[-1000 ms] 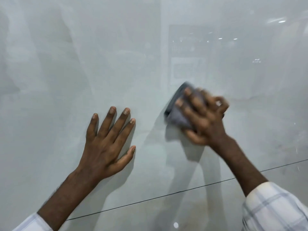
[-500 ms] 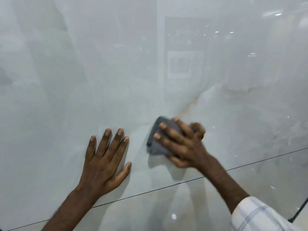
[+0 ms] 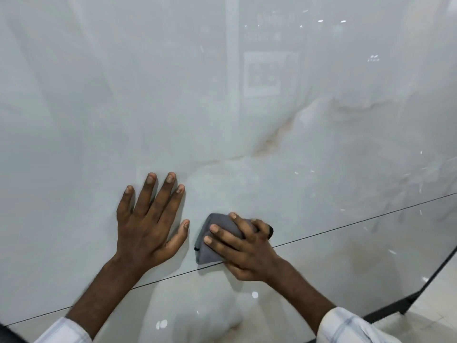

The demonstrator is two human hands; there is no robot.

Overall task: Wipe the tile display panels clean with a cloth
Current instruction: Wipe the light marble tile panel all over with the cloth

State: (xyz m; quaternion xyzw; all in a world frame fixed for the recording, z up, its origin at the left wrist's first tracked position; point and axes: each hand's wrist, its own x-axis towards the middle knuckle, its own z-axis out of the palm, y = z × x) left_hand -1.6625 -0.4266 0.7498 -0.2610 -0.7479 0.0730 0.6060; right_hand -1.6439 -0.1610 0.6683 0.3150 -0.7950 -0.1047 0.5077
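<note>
Head view: left hand (image 3: 148, 226) lies flat on the glossy pale tile panel (image 3: 173, 107), fingers spread, thumb out to the right. Just right of it the right hand (image 3: 244, 251) grips a folded grey cloth (image 3: 210, 252) & presses it to the panel, fingers curled over it (cloth's near edge sits at the thin dark joint line (image 3: 346, 225)). Checked sleeve (image 3: 351, 325) at near right.

Bright, even light; glossy tile panel (image 3: 99, 120) mirrors ceiling lamps, slight blur throughout.
</note>
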